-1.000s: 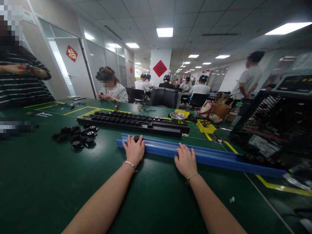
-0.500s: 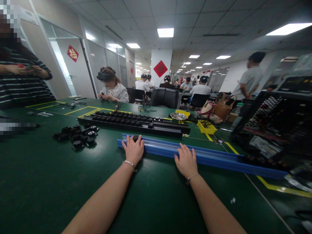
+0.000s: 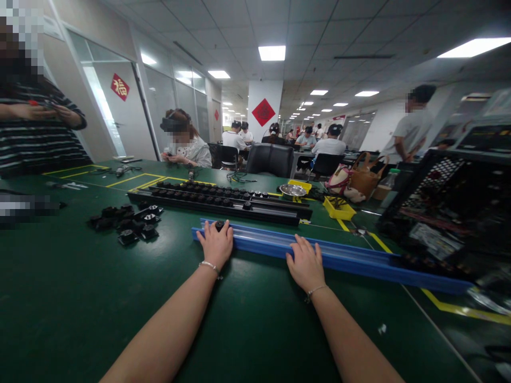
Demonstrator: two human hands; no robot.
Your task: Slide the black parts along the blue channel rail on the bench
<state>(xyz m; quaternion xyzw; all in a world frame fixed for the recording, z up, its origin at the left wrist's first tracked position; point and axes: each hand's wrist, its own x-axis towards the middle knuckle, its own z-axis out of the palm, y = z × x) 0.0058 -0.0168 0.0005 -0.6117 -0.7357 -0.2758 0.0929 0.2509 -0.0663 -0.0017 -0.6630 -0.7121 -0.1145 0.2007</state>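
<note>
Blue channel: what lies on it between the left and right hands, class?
Nothing: in the head view, the blue channel between left hand and right hand is bare; a black part shows at the left hand.

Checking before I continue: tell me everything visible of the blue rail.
The blue rail, seemingly plastic, is long and straight, its glossy channel facing up between raised walls. It lies on the green table; left hand at a black part near its left end, right hand resting midway. Dark pieces crowd its right end.

Green table (image 3: 80, 298) bearing blue channel (image 3: 259, 246), black rails (image 3: 271, 216), loose black parts (image 3: 128, 236)
</note>
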